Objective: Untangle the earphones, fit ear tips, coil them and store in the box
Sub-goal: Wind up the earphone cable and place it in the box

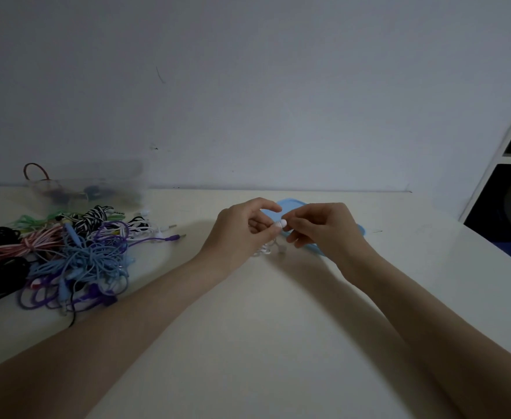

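Both hands meet above the middle of the cream table. My left hand [245, 228] pinches a white earbud [282, 223], and its white cable [264, 249] hangs down in loops to the table below. My right hand [323, 228] pinches the tip end of the same earbud from the right. A clear plastic box [97, 186] with a few earphones inside stands at the back left. In front of it lies a tangled pile of earphones [76, 255] in blue, purple, black, green, red-white and zebra stripes.
A light blue lid [290, 205] lies flat on the table behind and under my hands. A white shelf unit [508, 158] stands at the right edge. The wall runs along the table's back edge.
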`<control>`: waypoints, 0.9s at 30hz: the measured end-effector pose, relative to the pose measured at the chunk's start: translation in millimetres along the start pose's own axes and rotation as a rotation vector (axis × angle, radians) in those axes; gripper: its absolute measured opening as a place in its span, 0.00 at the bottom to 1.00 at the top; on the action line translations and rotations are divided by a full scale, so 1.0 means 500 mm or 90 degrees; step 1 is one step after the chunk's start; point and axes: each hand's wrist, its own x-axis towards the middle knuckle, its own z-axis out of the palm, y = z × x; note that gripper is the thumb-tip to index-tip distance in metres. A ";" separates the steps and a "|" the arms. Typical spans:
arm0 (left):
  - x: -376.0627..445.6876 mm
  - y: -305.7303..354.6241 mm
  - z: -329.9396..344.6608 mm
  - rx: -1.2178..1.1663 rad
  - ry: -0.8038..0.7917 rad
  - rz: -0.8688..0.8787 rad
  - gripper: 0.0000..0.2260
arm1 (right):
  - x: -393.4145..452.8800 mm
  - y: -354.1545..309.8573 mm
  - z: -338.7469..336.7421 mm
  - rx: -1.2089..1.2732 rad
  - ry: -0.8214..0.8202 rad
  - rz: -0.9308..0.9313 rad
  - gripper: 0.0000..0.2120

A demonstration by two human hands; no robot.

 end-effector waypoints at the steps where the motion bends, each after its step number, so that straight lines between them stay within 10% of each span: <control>1: 0.000 -0.001 -0.001 0.014 0.009 0.010 0.07 | 0.001 0.001 0.000 -0.004 -0.004 -0.006 0.08; 18: -0.002 -0.011 0.007 0.280 -0.062 0.151 0.11 | 0.030 0.017 -0.040 -0.184 0.155 -0.079 0.09; 27: 0.002 -0.016 -0.002 0.136 -0.020 0.057 0.05 | 0.088 -0.005 -0.070 -0.463 0.112 -0.119 0.11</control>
